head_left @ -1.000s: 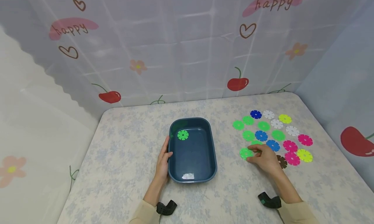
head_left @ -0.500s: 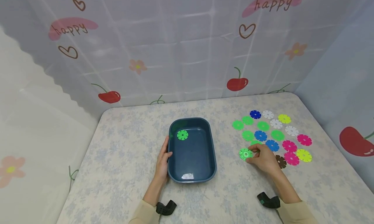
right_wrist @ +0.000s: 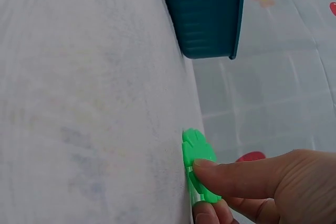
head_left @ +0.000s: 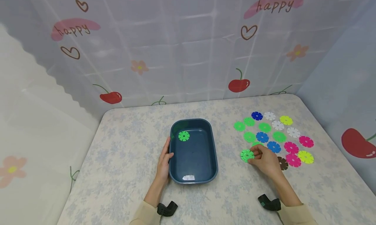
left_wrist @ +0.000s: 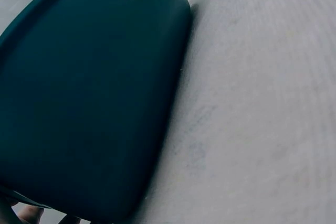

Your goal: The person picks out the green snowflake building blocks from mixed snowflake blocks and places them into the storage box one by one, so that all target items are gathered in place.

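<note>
From above, the left hand (head_left: 163,159) rests flat and relaxed against the tray (head_left: 214,159); its wrist view shows only tray wall. The right hand (head_left: 264,158) pinches a bright green, notched disc (head_left: 246,155), tilted up off the table (head_left: 123,159) beside the tray.

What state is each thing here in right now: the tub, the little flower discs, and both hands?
Blue tub: upright on the table, open-topped, one green disc inside.
Green disc in tub: lying flat near the far left corner.
Pinched green disc: tipped up on edge.
Right hand: pinches that disc.
Left hand: rests against the tub's left wall.
Other discs: lying flat on the table.
</note>
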The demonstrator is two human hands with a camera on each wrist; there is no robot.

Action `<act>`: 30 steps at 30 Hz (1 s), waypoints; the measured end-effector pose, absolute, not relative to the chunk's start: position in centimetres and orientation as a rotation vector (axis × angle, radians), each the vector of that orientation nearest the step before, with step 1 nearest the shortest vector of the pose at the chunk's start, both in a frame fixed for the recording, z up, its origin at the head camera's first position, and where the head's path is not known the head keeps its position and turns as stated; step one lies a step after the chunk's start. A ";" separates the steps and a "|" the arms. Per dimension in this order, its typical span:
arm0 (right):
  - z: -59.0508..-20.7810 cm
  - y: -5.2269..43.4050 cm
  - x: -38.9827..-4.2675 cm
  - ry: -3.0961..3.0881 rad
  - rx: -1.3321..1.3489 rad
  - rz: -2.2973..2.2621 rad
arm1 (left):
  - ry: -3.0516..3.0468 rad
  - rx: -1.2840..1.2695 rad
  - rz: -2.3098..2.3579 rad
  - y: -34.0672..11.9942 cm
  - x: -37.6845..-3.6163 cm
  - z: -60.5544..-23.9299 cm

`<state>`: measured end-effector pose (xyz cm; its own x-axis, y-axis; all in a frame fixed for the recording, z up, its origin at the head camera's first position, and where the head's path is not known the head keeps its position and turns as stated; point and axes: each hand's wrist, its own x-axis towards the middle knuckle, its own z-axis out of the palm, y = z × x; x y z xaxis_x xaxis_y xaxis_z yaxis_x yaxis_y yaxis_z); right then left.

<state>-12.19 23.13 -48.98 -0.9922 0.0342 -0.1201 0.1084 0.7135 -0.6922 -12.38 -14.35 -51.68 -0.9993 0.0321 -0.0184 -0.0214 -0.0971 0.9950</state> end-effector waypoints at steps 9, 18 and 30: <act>-48.9 23.2 -12.1 2.829 0.078 -1.163 | 2.075 0.024 2.306 -14.4 -12.3 -51.7; -48.9 24.0 -12.3 2.721 0.090 -1.263 | 2.087 0.008 2.299 -14.3 -12.4 -51.9; -47.2 23.9 -13.7 2.554 0.051 -1.521 | 2.079 0.019 2.314 -14.3 -12.4 -51.7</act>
